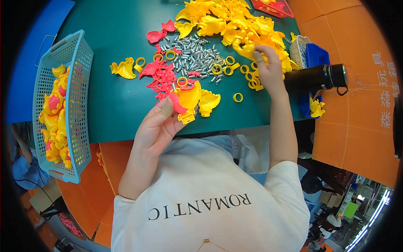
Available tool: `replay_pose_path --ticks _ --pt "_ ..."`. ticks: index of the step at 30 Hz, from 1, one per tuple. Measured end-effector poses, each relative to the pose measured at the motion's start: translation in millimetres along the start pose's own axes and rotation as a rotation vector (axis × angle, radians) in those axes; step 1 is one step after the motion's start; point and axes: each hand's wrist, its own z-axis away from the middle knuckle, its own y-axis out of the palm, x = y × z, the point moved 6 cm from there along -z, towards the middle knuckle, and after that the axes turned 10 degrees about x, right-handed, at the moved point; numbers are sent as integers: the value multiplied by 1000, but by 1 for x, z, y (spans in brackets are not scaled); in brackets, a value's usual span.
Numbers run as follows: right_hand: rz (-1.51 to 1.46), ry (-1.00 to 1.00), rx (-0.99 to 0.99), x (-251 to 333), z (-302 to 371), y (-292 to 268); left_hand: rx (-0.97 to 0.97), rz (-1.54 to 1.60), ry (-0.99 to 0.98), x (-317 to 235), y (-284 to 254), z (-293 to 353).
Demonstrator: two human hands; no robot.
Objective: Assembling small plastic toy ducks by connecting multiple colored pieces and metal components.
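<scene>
Head view: left hand (157,128) grips a yellow shell (189,101) with a pink piece — right hand (268,69) picks in the yellow pile (235,21) — joining comes next, I think.

1. The place is a toy assembly workshop, a factory workbench seen from above.
2. A dark green work table (113,105) is spread with loose plastic parts sorted into heaps.
3. A large heap of yellow moulded shells (235,23) lies at the far side of the table, with red plastic pieces (161,77) and yellow rings (238,97) nearer.
4. A pile of small metal pins (195,54) lies in the middle, as fasteners for joining parts.
5. A light blue plastic basket (82,126) at the left holds finished yellow and red toys.
6. Orange cardboard cartons (357,105) stand around the table, and a red crate (273,7) sits at the far edge.
</scene>
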Motion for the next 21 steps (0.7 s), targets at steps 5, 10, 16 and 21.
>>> replay_pose_path --ticks 5,10,16,21 --pt "-783 325 513 43 55 6 20 -16 37 -7 0 9" --pt "-69 28 423 64 93 38 94 -31 -48 7 -5 5" --pt "219 -66 262 85 115 28 90 -41 -78 20 -4 7" --pt "342 1 285 78 125 52 83 -88 -85 27 -2 7"
